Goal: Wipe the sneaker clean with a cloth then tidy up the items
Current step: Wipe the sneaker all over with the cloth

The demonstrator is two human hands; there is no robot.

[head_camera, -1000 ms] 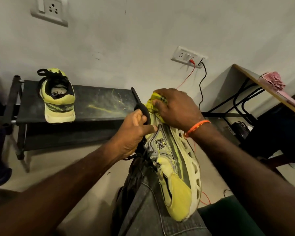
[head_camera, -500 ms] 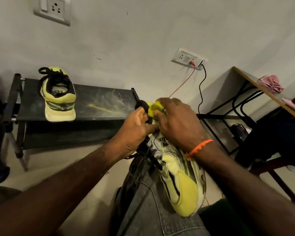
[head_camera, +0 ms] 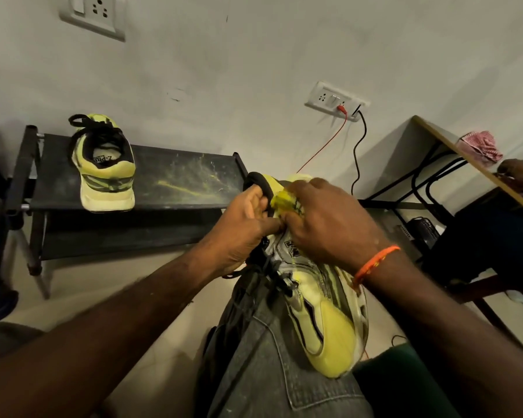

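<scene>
Right hand [head_camera: 323, 224]: fingers curled, pressing a crumpled yellow cloth [head_camera: 284, 203] onto the heel of a yellow-and-grey mesh sneaker with black laces [head_camera: 323, 309]. Left hand [head_camera: 239, 233]: grips the sneaker's black collar. Sneaker lies on its side on the grey-denim knee [head_camera: 284, 372], long axis running away from the person, toe nearest the camera, heel toward the wall. Matching second yellow sneaker [head_camera: 104, 167]: upright on the black metal shoe rack [head_camera: 178, 182].

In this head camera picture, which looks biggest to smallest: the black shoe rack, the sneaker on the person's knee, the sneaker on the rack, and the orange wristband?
1. Black shoe rack
2. Sneaker on the knee, though it is nearer the camera
3. Sneaker on the rack
4. Orange wristband
</scene>
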